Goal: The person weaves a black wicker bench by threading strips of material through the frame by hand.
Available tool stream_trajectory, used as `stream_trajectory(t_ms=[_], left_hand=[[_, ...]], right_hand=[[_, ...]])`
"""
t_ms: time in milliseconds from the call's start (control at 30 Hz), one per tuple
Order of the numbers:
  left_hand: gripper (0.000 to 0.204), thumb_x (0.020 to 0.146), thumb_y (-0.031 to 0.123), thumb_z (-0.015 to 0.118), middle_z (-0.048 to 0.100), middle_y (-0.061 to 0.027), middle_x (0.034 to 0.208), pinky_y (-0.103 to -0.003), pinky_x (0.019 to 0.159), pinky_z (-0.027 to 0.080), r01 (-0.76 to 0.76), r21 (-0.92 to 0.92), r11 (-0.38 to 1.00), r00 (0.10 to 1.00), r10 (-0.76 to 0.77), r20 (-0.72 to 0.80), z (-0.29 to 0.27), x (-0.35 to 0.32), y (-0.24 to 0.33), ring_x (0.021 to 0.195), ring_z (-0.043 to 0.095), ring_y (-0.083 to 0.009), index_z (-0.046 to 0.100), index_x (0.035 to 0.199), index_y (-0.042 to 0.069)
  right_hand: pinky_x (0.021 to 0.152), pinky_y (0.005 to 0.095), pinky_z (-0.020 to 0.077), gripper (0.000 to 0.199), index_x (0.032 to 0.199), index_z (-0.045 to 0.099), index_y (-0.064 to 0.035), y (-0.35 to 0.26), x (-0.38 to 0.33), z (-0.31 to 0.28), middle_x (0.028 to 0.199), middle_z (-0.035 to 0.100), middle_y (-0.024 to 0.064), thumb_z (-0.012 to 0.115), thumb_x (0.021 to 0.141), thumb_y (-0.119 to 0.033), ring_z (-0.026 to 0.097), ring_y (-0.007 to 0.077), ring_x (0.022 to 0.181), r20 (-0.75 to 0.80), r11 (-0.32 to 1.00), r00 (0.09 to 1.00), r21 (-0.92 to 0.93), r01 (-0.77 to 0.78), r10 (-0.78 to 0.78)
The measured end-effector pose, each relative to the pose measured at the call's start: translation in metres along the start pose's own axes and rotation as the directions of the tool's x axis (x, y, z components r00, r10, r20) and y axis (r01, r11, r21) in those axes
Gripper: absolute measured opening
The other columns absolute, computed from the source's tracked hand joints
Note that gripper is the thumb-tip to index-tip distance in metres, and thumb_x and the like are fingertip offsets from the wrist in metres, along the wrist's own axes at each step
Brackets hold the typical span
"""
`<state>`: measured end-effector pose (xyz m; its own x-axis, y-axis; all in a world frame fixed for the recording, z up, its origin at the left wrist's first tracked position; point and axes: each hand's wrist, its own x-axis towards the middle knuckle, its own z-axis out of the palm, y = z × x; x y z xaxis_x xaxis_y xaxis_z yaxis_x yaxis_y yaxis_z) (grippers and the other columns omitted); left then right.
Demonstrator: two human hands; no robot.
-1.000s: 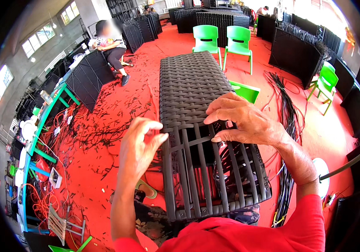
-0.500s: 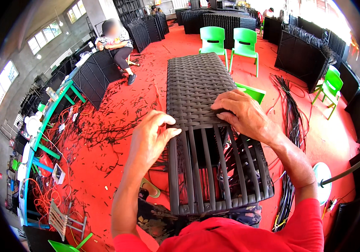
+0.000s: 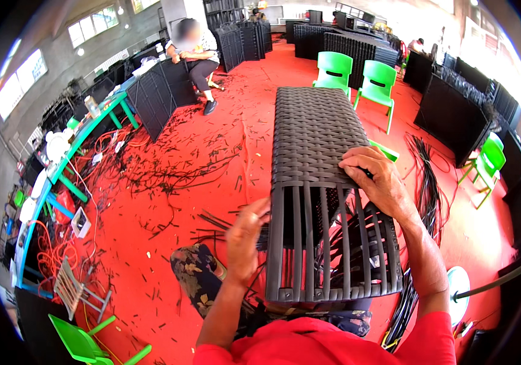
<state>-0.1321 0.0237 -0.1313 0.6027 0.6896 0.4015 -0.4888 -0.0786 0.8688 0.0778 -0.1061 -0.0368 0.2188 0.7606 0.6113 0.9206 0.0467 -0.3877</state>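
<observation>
Head view: a long woven panel [image 3: 318, 152] of dark wicker lies straight out in front of me, its near end on my lap and its far end reaching toward two green chairs [image 3: 357, 76] on the red floor [image 3: 151, 201]. The long axis runs directly away from my body. The far stretch is closely woven; the near stretch is bare upright bars [image 3: 327, 243] with loose black strands showing behind them.

My right hand [image 3: 376, 182] lies on top of the panel, right where the weave ends and the bare bars begin, toward the panel's right edge. Its fingers are curled and pressing down on the last woven rows (whether they pinch a strand underneath, I cannot tell). My left hand [image 3: 245, 237] is at the panel's left edge, just beside the outer bar, a little nearer to me than the right. Its fingers are loosely bent toward the frame, seeming to touch a dark strand there, but no closed grip shows.

So the weaving line sits crosswise between my two hands, and the right hand is the one already on it.

On the floor to my right lies a bundle of black strands [image 3: 424, 176]. Cut scraps litter the floor to my left, and another person [image 3: 196, 52] sits far off by stacked dark panels.
</observation>
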Motion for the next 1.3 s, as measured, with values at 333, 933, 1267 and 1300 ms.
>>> stream_trajectory(t_ms=[333, 933, 1267, 1300], left_hand=[[0.040, 0.094, 0.031, 0.038, 0.054, -0.0096, 0.112, -0.028, 0.085, 0.040, -0.008, -0.083, 0.997, 0.996, 0.001, -0.084, -0.023, 0.002, -0.036, 0.101, 0.051, -0.0166, 0.054, 0.110, -0.002], [0.044, 0.091, 0.029, 0.044, 0.049, -0.0193, 0.117, -0.031, 0.095, 0.034, 0.123, 0.073, 0.990, 0.992, -0.122, -0.018, -0.031, -0.057, -0.116, 0.108, 0.049, -0.0266, 0.046, 0.116, -0.007], [0.035, 0.075, 0.018, 0.065, 0.056, -0.0095, 0.099, -0.031, 0.079, 0.041, 0.111, 0.091, 0.990, 0.991, -0.104, -0.082, -0.041, -0.040, -0.103, 0.095, 0.053, -0.0207, 0.055, 0.105, 0.002], [0.036, 0.075, 0.019, 0.065, 0.056, -0.0088, 0.099, -0.031, 0.078, 0.041, 0.124, 0.119, 0.985, 0.988, -0.111, -0.110, -0.040, -0.038, -0.109, 0.095, 0.053, -0.0202, 0.055, 0.104, 0.002]], right_hand=[[0.083, 0.0316, 0.0412, 0.012, 0.089, 0.061, -0.0008, -0.003, 0.002, 0.000, 0.095, 0.059, 0.0100, 0.057, 0.080, -0.008, 0.055, 0.0233, 0.091, 0.065, 0.997, 0.995, -0.018, -0.071, 0.072], [0.088, 0.0265, 0.0358, 0.013, 0.091, 0.061, -0.0005, -0.003, 0.004, 0.004, 0.105, 0.055, 0.0094, 0.054, 0.085, -0.010, 0.050, 0.0165, 0.100, 0.111, 0.950, 0.944, -0.009, -0.311, 0.310], [0.089, 0.0259, 0.0346, 0.012, 0.090, 0.062, -0.0001, -0.003, 0.003, 0.006, 0.106, 0.055, 0.0087, 0.054, 0.085, -0.009, 0.049, 0.0157, 0.100, 0.066, 0.933, 0.931, 0.013, -0.360, 0.358], [0.089, 0.0258, 0.0347, 0.012, 0.090, 0.062, -0.0001, -0.001, 0.002, 0.006, 0.106, 0.055, 0.0086, 0.054, 0.085, -0.009, 0.049, 0.0155, 0.100, 0.066, 0.932, 0.931, 0.023, -0.361, 0.359]])
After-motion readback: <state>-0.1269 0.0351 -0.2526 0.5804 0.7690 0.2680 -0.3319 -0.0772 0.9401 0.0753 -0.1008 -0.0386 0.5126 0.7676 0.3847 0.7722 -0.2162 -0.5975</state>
